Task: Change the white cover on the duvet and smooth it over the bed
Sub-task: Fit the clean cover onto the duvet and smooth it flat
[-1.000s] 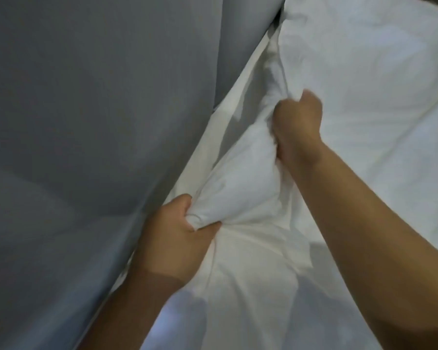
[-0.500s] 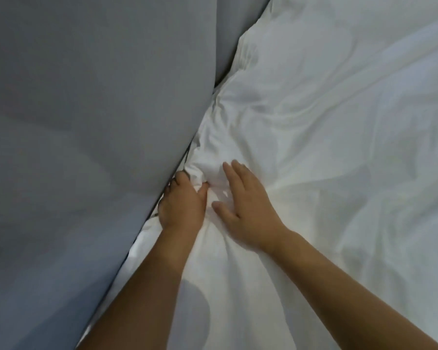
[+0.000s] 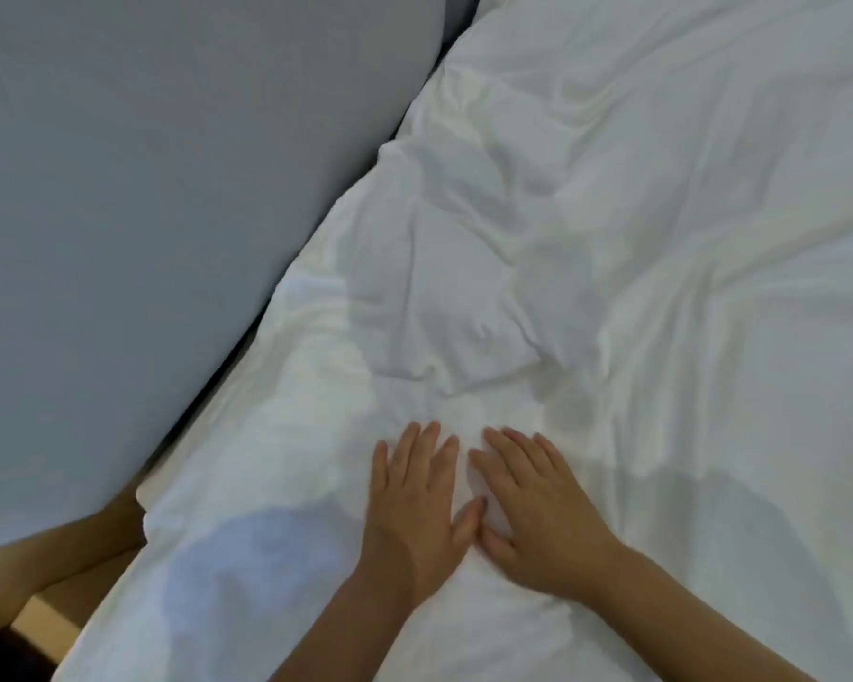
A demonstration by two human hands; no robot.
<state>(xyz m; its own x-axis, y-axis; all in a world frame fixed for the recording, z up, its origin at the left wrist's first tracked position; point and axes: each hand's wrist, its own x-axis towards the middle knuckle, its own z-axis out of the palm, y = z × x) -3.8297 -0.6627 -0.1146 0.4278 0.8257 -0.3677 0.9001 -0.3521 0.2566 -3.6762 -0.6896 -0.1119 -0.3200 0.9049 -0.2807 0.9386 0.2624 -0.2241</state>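
Note:
The duvet in its white cover lies spread over the bed and fills most of the view, with creases and puckers across its middle. My left hand lies flat on the cover near its lower edge, fingers straight and spread. My right hand lies flat beside it, fingers straight, the two thumbs almost touching. Neither hand holds any cloth. Both forearms come in from the bottom of the view.
A grey padded headboard runs diagonally along the left side, tight against the duvet's edge with a dark gap between them. A light wooden surface shows at the lower left corner beside the hanging edge of the cover.
A second ago both hands gripped bunched cover near the headboard. Half a second ago the left still gripped it. Now both hands lie flat, side by side, further from the headboard.

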